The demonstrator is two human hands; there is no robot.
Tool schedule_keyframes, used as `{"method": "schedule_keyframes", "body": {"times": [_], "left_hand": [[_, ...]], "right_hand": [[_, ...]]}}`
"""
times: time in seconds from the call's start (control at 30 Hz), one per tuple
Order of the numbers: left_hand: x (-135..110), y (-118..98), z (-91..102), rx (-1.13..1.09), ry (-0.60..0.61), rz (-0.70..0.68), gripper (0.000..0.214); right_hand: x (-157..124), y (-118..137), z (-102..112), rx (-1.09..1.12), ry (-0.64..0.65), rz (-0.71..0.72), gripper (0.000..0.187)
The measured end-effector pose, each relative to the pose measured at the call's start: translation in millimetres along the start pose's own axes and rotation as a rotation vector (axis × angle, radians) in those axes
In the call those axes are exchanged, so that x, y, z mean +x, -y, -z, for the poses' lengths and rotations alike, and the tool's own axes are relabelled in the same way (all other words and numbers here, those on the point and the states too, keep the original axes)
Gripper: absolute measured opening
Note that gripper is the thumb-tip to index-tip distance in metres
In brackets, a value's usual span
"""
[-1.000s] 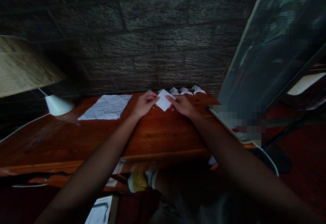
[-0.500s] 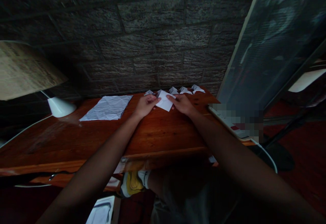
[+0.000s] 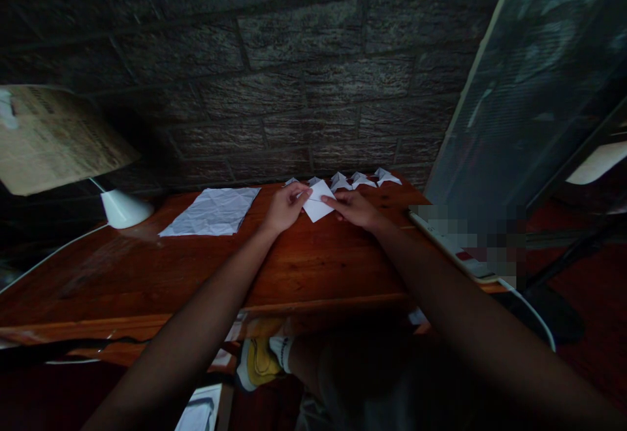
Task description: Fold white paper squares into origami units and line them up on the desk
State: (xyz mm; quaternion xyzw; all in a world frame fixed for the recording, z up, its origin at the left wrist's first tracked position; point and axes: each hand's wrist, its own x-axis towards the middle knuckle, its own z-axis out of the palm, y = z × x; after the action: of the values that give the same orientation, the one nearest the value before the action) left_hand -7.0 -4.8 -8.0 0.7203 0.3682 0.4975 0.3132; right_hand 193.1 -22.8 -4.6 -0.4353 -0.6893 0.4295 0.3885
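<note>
Far left: beige lampshade (image 3: 59, 137), rough woven look, over a smooth white cone-shaped lamp base (image 3: 126, 209); a thin white cord runs off left. Right of it a creased white paper sheet (image 3: 210, 212) lies flat on the glossy red-brown wooden table (image 3: 318, 268), near the far edge.

Centre: left hand (image 3: 284, 207), fingers closed in a pinch on the left corner of the folded paper (image 3: 317, 200). That is a small white diamond-shaped piece with crisp edges, low over the far middle of the table. Right hand (image 3: 357, 209) touches its right edge with curled fingers; pinching or only pressing, cannot tell.

Just behind, a row of small white folded pieces (image 3: 362, 179), pointed shapes, sits along the dark rough stone-block wall (image 3: 304, 91).

Right: a flat pale slab (image 3: 470, 264), blurred out, on the table's right end.
</note>
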Motion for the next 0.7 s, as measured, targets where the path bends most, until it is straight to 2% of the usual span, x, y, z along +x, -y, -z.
{"method": "schedule_keyframes", "body": {"times": [0.23, 0.3, 0.43, 0.57, 0.7], "left_hand": [[-2, 1, -1.9, 0.152, -0.026, -0.133, 0.022], [-3, 0, -4.8, 0.200, -0.048, -0.140, 0.020], [-3, 0, -10.1, 0.231, -0.178, -0.110, 0.020], [-1, 3, -7.5, 0.177, -0.157, -0.093, 0.023], [-2, 2, -1.6, 0.226, -0.195, -0.156, 0.021]], "right_hand": [[0, 1, -1, -0.042, 0.019, 0.050, 0.050], [2, -1, -1, -0.049, 0.012, 0.059, 0.050], [5, -4, 0, -0.010, -0.008, 0.070, 0.050], [5, -6, 1, -0.017, -0.004, 0.045, 0.048], [2, -4, 0, -0.018, 0.019, 0.002, 0.040]]}}
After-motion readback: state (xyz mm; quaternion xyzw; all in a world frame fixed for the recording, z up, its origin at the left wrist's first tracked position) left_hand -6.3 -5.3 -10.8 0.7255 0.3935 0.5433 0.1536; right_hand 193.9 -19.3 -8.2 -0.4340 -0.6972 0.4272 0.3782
